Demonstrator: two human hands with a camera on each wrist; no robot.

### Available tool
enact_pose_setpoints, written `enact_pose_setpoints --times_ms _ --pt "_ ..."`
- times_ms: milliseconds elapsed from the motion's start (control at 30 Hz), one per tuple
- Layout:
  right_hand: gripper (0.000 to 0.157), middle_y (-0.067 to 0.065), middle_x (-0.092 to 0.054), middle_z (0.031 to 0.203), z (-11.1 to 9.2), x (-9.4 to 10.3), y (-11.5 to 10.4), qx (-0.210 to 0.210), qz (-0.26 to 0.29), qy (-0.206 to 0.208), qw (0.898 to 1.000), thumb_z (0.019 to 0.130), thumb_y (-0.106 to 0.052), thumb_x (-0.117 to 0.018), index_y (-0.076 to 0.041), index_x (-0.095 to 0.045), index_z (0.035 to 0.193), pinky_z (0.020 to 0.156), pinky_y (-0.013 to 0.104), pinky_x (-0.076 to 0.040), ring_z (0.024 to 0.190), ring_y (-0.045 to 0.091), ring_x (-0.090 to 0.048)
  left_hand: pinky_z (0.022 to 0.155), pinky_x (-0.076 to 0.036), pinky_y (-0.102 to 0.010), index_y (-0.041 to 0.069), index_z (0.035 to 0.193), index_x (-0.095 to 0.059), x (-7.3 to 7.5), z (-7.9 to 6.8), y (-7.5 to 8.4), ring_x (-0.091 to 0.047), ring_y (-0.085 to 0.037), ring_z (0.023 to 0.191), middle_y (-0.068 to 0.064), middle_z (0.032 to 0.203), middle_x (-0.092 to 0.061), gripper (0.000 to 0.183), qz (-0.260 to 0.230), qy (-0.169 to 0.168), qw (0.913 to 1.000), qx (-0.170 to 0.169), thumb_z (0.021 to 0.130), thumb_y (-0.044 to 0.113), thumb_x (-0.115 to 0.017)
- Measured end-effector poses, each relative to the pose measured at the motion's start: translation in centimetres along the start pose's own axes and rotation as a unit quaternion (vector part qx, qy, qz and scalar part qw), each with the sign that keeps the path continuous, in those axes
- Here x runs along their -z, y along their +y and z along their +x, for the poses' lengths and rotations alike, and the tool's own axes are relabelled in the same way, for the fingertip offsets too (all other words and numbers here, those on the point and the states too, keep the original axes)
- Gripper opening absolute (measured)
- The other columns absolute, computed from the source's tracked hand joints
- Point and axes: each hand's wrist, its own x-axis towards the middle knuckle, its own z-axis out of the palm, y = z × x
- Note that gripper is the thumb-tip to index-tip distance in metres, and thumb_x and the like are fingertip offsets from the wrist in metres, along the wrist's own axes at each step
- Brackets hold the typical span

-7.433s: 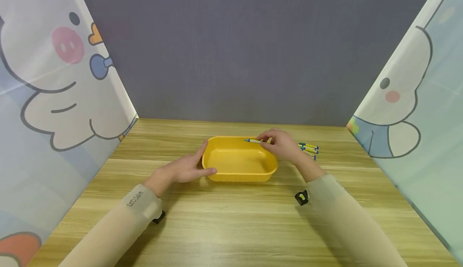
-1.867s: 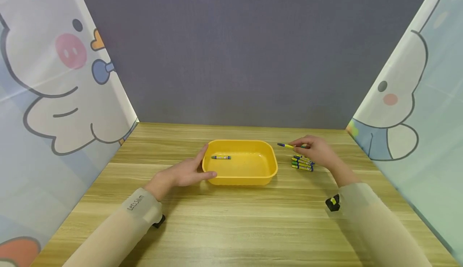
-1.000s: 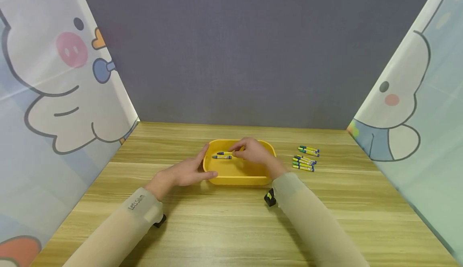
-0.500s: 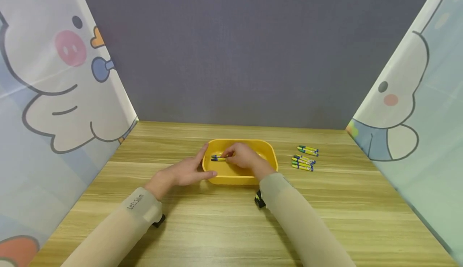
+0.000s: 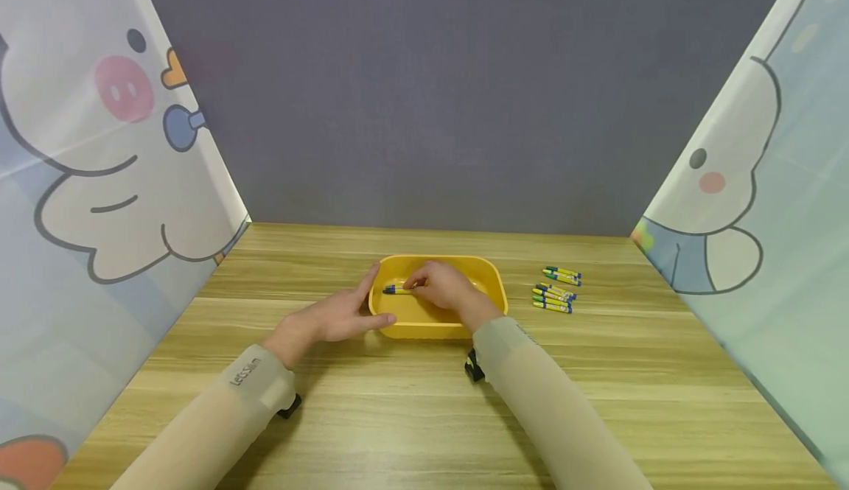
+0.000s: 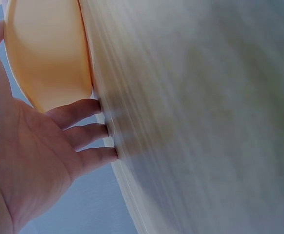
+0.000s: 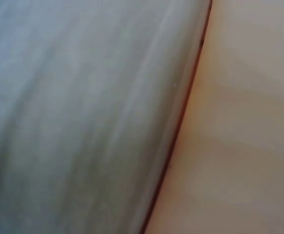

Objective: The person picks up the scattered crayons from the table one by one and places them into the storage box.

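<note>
A yellow plastic tray (image 5: 438, 330) sits on the table in the head view. My left hand (image 5: 338, 317) rests against its left end, thumb on the near rim and fingers extended along the outside. In the left wrist view, the straight fingers (image 6: 86, 134) reach to the tabletop beside the tray. My right hand (image 5: 443, 285) is inside the tray, pinching a dark-tipped crayon (image 5: 398, 291) low over the tray floor. Another crayon lies close against it on the far side, mostly hidden. The right wrist view has only the tray's outer wall (image 7: 230, 146) and blurred tabletop.
Right of the tray lie several yellow-wrapped crayons in two clusters, a nearer one (image 5: 553, 304) and a farther one (image 5: 562, 276). A grey panel (image 5: 438, 107) closes the back of the wooden table (image 5: 398, 416). Printed cartoon sheets hang at both sides.
My right hand has taken the dark-tipped crayon from the right, carried it left into the tray and lowered it beside the crayon lying there. My left hand has stayed at the tray's left end.
</note>
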Motion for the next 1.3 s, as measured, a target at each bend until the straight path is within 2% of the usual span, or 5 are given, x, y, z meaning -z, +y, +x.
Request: enact_pose_setpoints --times_ms 267,467,800,1067,1300 --pt "0.018 0.002 -0.081 0.125 0.1 -0.2 0.1 -0.014 0.018 0.0 1.0 0.107 -0.013 -0.073 -0.02 -0.087 0.117 0.11 0.045 -0.056 0.119 0.024 -0.071 0.122 -0.045 -0.06 0.017 0.177 0.012 -0.1 0.1 -0.1 -0.058 -0.041 0.146 -0.03 0.167 -0.047 0.121 0.0 0.002 1.0 0.001 0.1 0.079 -0.059" --pt "0.019 0.001 -0.08 0.119 -0.1 0.0 0.1 -0.014 0.033 0.011 0.999 0.106 -0.016 -0.074 -0.018 -0.086 0.121 0.104 0.043 -0.058 0.11 0.021 -0.07 0.123 -0.045 -0.06 0.017 0.177 0.011 -0.1 -0.1 0.1 -0.058 -0.042 0.146 -0.03 0.167 -0.047 0.121 0.002 0.003 1.0 0.003 0.1 0.078 -0.059" --pt "0.022 0.006 -0.075 0.113 -1.7 2.7 0.7 -0.003 0.081 0.039 0.996 0.107 -0.017 -0.073 -0.011 -0.083 0.125 0.091 0.038 -0.056 0.099 0.019 -0.064 0.124 -0.043 -0.06 0.018 0.177 0.013 -0.1 0.0 0.2 -0.056 -0.04 0.148 -0.03 0.169 -0.045 0.121 -0.005 -0.001 1.0 0.006 0.1 0.078 -0.059" --pt "0.024 0.007 -0.075 0.113 -5.6 6.2 3.7 -0.014 0.084 0.06 0.995 0.108 -0.018 -0.072 -0.007 -0.082 0.127 0.08 0.035 -0.048 0.087 0.02 -0.056 0.125 -0.042 -0.061 0.017 0.177 0.013 -0.1 -0.2 0.1 -0.057 -0.041 0.147 -0.031 0.166 -0.048 0.121 -0.001 0.0 1.0 0.009 0.1 0.077 -0.06" --pt "0.024 0.011 -0.075 0.121 -9.5 9.1 8.8 -0.049 0.068 0.084 0.993 0.108 -0.019 -0.071 -0.01 -0.082 0.128 0.071 0.033 -0.051 0.076 0.019 -0.057 0.127 -0.04 -0.062 0.019 0.177 0.013 -0.2 -0.2 0.2 -0.054 -0.043 0.15 -0.03 0.168 -0.046 0.121 0.002 0.001 0.9999 0.012 0.099 0.079 -0.059"
